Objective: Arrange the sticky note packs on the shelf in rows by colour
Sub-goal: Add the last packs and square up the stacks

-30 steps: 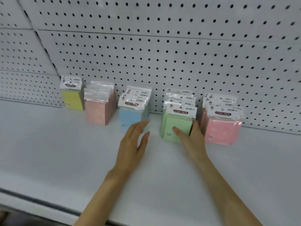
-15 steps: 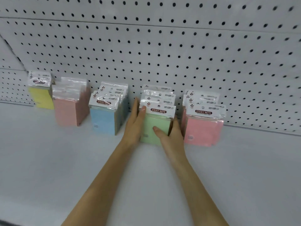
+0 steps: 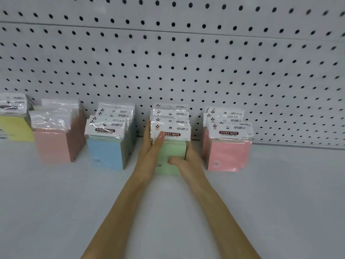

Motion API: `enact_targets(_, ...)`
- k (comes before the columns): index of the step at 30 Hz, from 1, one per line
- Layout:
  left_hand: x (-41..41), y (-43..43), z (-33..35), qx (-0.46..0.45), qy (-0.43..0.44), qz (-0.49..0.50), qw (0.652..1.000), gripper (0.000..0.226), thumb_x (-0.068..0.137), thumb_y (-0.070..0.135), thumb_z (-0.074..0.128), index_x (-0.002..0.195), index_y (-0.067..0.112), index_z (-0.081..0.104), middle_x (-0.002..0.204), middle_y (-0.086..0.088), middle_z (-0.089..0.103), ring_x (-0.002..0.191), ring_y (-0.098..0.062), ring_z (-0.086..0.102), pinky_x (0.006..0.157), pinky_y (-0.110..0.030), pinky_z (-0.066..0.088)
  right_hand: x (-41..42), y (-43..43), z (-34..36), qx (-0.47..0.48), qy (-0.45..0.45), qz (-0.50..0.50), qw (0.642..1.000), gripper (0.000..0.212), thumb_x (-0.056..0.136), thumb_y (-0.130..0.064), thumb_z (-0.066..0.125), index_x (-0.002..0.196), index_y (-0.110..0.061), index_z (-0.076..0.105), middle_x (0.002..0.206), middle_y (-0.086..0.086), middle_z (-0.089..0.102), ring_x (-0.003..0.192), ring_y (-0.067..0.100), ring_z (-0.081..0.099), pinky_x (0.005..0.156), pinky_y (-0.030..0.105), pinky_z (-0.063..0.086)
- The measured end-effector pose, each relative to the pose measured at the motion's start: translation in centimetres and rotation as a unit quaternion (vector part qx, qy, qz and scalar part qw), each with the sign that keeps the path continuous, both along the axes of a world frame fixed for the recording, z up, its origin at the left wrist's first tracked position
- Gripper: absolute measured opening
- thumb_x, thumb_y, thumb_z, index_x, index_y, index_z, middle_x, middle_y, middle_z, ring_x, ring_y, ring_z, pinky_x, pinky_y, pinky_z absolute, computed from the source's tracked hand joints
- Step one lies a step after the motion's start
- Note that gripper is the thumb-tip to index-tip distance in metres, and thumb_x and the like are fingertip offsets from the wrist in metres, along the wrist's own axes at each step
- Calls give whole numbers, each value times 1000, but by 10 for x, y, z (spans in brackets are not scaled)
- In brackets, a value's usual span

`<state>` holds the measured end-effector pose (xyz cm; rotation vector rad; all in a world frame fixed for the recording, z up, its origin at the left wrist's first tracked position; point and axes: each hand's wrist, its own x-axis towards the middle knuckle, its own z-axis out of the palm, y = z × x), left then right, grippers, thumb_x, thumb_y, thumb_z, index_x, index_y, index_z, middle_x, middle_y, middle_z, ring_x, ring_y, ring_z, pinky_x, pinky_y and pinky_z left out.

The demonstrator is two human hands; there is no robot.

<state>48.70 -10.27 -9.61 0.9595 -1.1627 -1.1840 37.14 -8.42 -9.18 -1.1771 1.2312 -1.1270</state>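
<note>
On the white shelf [image 3: 56, 202], the green row of sticky note packs [image 3: 170, 156] is clasped between left hand [image 3: 149, 148] and right hand [image 3: 188, 161], each grip closed against it. Beside it stand blue packs [image 3: 106, 152] and pink packs [image 3: 226, 156]; behind is pegboard [image 3: 186, 62].

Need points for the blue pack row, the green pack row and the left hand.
blue pack row [image 3: 106, 153], head view, blue face of the front pack.
green pack row [image 3: 172, 148], head view, green face of the front pack.
left hand [image 3: 149, 152], head view, back of the hand.
</note>
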Motion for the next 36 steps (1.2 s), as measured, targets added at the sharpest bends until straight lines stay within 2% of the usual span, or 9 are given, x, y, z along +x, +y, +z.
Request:
enact_targets(4,1,-1,-2,-4,-9,-13,1000,61,91,40,47,148,31,27,144,9,46,131,-9,45,112,-43,34,-2,0,5,9,5,21,1000,69,71,14,54,128,-24,45,112,-8,65,94,-3,63,77,16,50)
enact_targets(9,2,-3,-3,-2,-17,-20,1000,63,92,44,45,149,33,22,146,10,43,130,-5,45,111,-39,36,-6,4,8,22,7,22,999,60,73,10,60,125,-18,47,115,3,65,106,16,62,88,31,52)
enact_targets(14,9,-2,-7,16,-42,-23,999,79,81,58,57,149,36,22,146,7,44,131,-13,47,110,-45,37,-6,7,8,7,4,-12,1000,53,74,13,61,116,-19,53,106,1,67,99,15,65,84,28,54)
enact_targets(16,10,3,-11,5,-82,-15,997,82,78,63,58,148,38,22,148,9,41,134,-12,42,111,-46,34,-6,9,7,-7,13,-19,1000,54,75,14,60,118,-19,52,103,-2,67,92,8,64,76,18,53)
enact_targets(20,15,12,-15,-12,-88,-25,996,68,84,53,52,146,37,29,145,10,45,133,-11,43,111,-47,34,-1,11,6,-27,26,-35,999,50,77,8,61,118,-21,54,102,-9,67,88,0,64,71,11,51)
enact_targets(26,22,11,-9,-3,-109,-38,993,65,84,48,51,144,30,36,141,6,51,130,-15,48,108,-49,37,5,8,1,-24,19,-31,999,51,82,6,58,128,-15,48,120,3,63,111,18,60,93,32,50)
enact_targets(30,24,12,-7,-13,-107,-33,994,44,99,17,47,143,19,40,134,0,58,123,-16,54,105,-44,43,-2,6,3,-30,18,13,999,52,85,6,58,131,-14,44,124,6,60,114,20,59,98,36,48)
enact_targets(32,23,12,-6,-22,-106,-36,993,42,100,12,45,142,18,42,131,-1,59,121,-14,56,103,-40,45,-2,7,2,-35,22,9,999,52,83,5,61,129,-15,46,123,4,61,113,19,59,98,38,48)
enact_targets(36,19,14,-5,-33,-88,0,996,44,97,9,48,140,18,41,122,11,61,111,0,58,97,-26,48,6,18,0,-112,94,-89,985,51,79,-3,68,125,-18,50,116,-15,58,107,-9,52,91,12,42)
